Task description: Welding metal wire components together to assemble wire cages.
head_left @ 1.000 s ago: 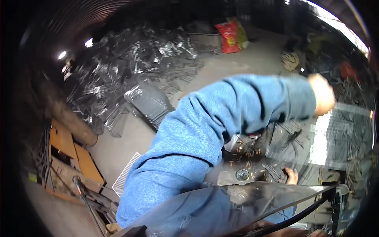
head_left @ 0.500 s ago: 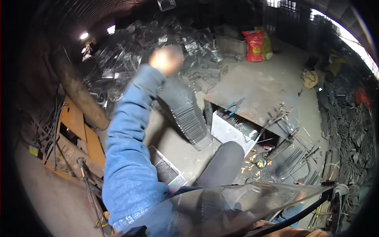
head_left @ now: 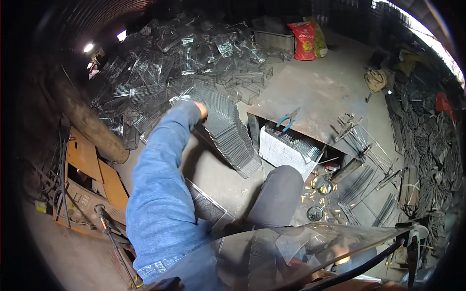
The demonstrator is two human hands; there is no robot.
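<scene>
My left hand (head_left: 202, 111) is at the left edge of a long stack of nested wire-mesh trays (head_left: 221, 131), touching its upper part. The blue sleeve and the stack hide most of the fingers, so I cannot tell whether they grip a tray. The stack leans across the floor, with its lower end close to my knee (head_left: 279, 194). Through the clear visor at the bottom, a blurred skin-coloured shape that looks like my right hand (head_left: 340, 253) shows beside a bit of blue sleeve; its fingers are not distinct.
A heap of wire trays (head_left: 150, 68) fills the back left. Pliers with blue handles (head_left: 288, 120) lie on a metal plate (head_left: 310, 99), beside a white-sided box (head_left: 284, 150). Metal rods (head_left: 359, 186) and small round dishes (head_left: 315, 213) are at right. An orange-panelled machine (head_left: 97, 169) stands left.
My left hand has come down and back from above the stack to its left edge. The view has shifted slightly, and more of the stack's upper end shows.
</scene>
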